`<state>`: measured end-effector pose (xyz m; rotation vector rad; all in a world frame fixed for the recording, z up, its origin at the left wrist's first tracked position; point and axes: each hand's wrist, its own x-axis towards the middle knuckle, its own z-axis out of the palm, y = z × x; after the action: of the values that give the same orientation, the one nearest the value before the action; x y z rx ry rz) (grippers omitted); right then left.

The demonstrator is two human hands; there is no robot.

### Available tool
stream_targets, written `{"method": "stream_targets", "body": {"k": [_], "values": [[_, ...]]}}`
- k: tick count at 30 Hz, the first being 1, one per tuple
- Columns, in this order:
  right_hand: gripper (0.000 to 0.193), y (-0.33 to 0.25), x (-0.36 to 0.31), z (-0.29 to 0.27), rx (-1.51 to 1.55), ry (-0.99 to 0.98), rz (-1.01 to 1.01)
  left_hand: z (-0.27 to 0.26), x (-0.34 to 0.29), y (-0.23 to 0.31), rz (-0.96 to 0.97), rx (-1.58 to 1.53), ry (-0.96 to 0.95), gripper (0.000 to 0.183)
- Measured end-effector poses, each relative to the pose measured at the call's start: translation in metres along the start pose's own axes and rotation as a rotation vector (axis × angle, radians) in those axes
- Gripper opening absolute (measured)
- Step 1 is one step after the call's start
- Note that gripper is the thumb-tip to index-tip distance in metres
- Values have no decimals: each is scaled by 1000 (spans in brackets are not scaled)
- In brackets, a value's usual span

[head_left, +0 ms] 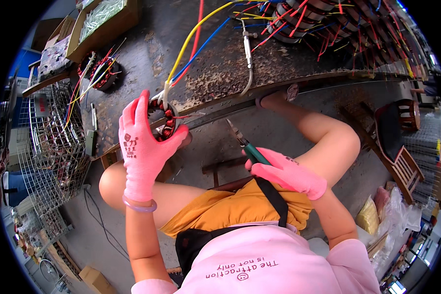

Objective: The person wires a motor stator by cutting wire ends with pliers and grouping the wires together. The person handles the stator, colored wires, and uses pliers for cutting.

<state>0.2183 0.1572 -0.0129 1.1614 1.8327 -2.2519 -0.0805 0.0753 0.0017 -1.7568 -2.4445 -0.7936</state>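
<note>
My left hand, in a pink glove, is wrapped round a ring-shaped motor stator at the table's front edge. Red copper windings line the stator. Yellow, blue and red lead wires rise from it through pale sleeving and run across the tabletop. My right hand, also gloved in pink, is closed on the green handles of a pair of pliers or cutters. The tool's metal tip points up and left, apart from the stator, in the space in front of the table.
The worn dark table carries two more wound stators at left and a stack of wired stators at far right. A white pen-like tool with a hose lies near the edge. A box of clear tubes and wire baskets stand left.
</note>
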Motion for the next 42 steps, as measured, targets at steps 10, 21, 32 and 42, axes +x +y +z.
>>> {"method": "stream_targets", "body": {"k": [10, 21, 32, 42], "values": [[63, -46, 57, -180, -1390, 780, -582, -3, 66, -42, 235, -280, -335, 96], [30, -50, 84, -96, -1044, 850, -913, -4, 53, -32, 135, -147, -310, 92], [35, -105, 199, 5, -812, 71, -1136, 9, 48, -62, 337, -212, -174, 94], [10, -111, 196, -12, -89, 48, -684, 22, 33, -62, 410, -254, -22, 87]]}}
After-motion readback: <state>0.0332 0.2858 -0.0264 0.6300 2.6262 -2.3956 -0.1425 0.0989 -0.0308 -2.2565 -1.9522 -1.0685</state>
